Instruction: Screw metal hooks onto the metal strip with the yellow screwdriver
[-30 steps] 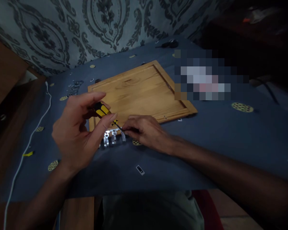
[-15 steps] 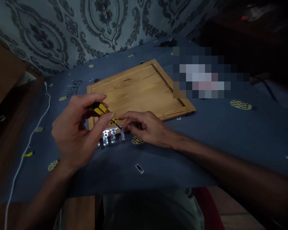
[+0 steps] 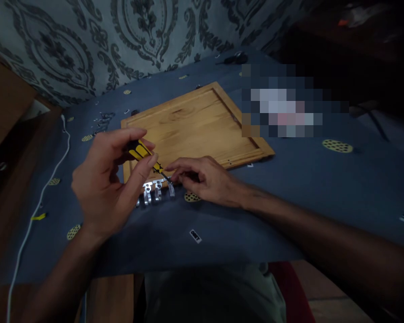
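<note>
A yellow and black screwdriver (image 3: 142, 151) is gripped in my left hand (image 3: 104, 175), thumb and fingers around its handle. Its shaft slants down to the right, the tip meeting a metal hook (image 3: 171, 189) at the near edge of a framed wooden panel (image 3: 188, 125). My right hand (image 3: 207, 181) is beside that tip, its fingers curled and closed together near the hook; what they pinch is hidden. Left of it, more shiny metal hooks (image 3: 158, 190) line the same edge, partly covered by my left hand.
The panel lies on a dark blue patterned cloth (image 3: 256, 224). Small dark metal pieces (image 3: 104, 120) lie at the back left. A white cable (image 3: 59, 168) runs down the left side. A dark object (image 3: 236, 58) lies near the wall; a blurred-out patch covers the back right.
The screwdriver handle has turned a little between my left fingers and thumb, its tip staying at the same hook. My right hand keeps its place.
</note>
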Demonstrator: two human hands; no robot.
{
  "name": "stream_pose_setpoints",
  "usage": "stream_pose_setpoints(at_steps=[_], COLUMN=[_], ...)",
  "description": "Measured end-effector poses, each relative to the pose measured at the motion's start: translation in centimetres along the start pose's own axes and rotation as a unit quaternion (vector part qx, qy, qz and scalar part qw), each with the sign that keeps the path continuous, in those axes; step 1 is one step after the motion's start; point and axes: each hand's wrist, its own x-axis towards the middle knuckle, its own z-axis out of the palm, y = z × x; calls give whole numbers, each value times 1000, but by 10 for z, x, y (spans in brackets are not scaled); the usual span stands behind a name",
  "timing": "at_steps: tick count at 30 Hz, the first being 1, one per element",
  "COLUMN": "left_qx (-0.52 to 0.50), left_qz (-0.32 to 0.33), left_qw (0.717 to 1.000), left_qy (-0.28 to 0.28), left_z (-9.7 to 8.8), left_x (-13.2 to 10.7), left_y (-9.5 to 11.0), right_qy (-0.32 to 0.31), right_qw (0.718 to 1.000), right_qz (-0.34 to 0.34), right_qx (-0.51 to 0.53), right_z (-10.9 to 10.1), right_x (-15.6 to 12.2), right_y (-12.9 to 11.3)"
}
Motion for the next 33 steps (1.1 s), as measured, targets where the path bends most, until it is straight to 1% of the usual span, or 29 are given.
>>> stream_pose_setpoints(at_steps=[2, 6, 8, 15, 23, 26, 30, 33], left_qx=[1, 44, 52, 57, 85, 66, 53, 70], left_qz=[10, 61, 69, 51, 35, 36, 18, 22], left_qw=[1000, 997, 996, 997, 996, 997, 998, 997], left_qy=[-4, -2, -1, 7, 10, 12, 14, 32], left_z=[-1, -4, -5, -2, -5, -5, -3, -3], left_x=[2, 6, 7, 5, 3, 4, 4, 4], left_y=[-2, -4, -4, -1, -2, -1, 1, 1], right_qy=[1, 6, 5, 6, 17, 17, 12, 9], right_qw=[1000, 1000, 1000, 1000, 1000, 1000, 1000, 1000], right_qz=[-2, -1, 3, 5, 4, 3, 5, 13], right_qx=[2, -1, -3, 8, -11, -19, -19, -15], right_z=[0, 1, 1, 1, 3, 3, 2, 1], right_x=[0, -1, -1, -1, -2, -1, -1, -1], right_y=[0, 1, 1, 0, 1, 1, 0, 0])
